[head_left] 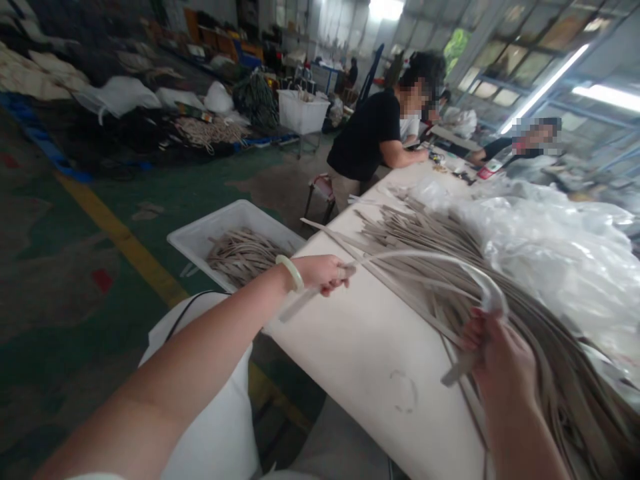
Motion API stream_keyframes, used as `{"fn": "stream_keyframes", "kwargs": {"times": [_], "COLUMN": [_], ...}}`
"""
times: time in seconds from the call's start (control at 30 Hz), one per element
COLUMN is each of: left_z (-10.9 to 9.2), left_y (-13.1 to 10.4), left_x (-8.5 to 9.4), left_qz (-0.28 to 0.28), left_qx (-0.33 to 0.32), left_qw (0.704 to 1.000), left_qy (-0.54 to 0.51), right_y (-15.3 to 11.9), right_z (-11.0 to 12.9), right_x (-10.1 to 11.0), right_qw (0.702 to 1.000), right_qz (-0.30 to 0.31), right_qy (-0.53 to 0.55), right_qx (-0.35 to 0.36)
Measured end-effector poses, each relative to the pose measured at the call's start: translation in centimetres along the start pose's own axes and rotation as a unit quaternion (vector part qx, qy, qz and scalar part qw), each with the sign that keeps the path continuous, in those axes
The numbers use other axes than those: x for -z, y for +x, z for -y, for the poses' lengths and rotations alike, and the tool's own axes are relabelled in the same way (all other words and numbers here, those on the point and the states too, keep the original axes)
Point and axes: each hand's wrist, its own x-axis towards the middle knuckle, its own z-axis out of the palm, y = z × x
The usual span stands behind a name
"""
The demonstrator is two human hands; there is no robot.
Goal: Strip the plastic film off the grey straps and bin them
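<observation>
Hands: left hand (323,272) and right hand (493,353) each fist-clamp one pale bent flat strap (425,257) above the white table (360,347); even tension should prevent kinking.

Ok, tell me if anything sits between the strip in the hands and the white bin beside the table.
Nothing visible does. The left hand and right hand hold the looped strip over the table, and the white bin lies open just past the table's edge, already holding strips.

The strip pile (500,280) runs off the right edge, partly under plastic sheeting (550,247)
</observation>
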Motion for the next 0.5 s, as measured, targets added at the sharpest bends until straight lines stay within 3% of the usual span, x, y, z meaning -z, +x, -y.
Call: {"fn": "stream_keyframes", "kwargs": {"times": [0.03, 0.07, 0.13, 0.2, 0.27, 0.37, 0.5], "left_z": [-0.3, -0.6, -1.1, -1.2, -1.1, -0.5, 0.4], "left_y": [0.3, 0.7, 1.6, 2.3, 2.6, 2.6, 1.9], "left_x": [-0.8, -1.7, -3.3, -4.2, -4.3, -4.2, -5.6], "left_qz": [0.019, 0.033, 0.036, 0.000, -0.036, -0.052, -0.007], "left_qx": [-0.006, -0.007, 0.013, 0.046, 0.063, 0.054, 0.006], "left_qw": [0.989, 0.962, 0.903, 0.866, 0.852, 0.864, 0.926], "left_qy": [-0.145, -0.271, -0.427, -0.498, -0.519, -0.498, -0.377], "right_y": [-1.0, -2.2, -4.9, -7.4, -9.1, -9.9, -8.6], "right_z": [0.1, 0.3, 0.5, 0.6, 0.7, 0.8, 0.8], "right_x": [-2.0, -4.1, -8.3, -11.5, -13.4, -14.0, -13.6], "right_qw": [0.985, 0.967, 0.951, 0.932, 0.906, 0.884, 0.880], "right_qz": [0.065, 0.118, 0.167, 0.218, 0.267, 0.291, 0.297], "right_qy": [0.138, 0.188, 0.209, 0.224, 0.240, 0.272, 0.307], "right_qx": [-0.081, -0.126, -0.155, -0.184, -0.225, -0.246, -0.205]}}
